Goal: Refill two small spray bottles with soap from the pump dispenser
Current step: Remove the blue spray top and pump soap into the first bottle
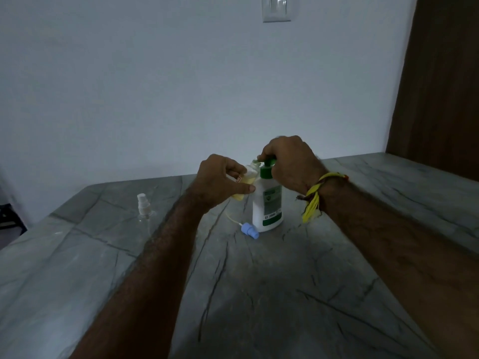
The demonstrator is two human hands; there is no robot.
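The first refill is in hand. The grey veined stone table (285, 294) carries a white, green-labelled pump dispenser (268, 206). The right hand (290, 161), a yellow thread band (315, 198) at its wrist, curls over the green pump head (268, 164) and presses it. The left hand (220, 180) pinches a small clear spray bottle (245, 182), tilted with its open mouth at the spout and partly yellow with soap. Next, I judge, more steady pumps with the mouth kept aligned. Below the held bottle its blue spray cap (249, 230) lies with its tube; well left of that grip stands the second, white-capped spray bottle (143, 211), seemingly empty.
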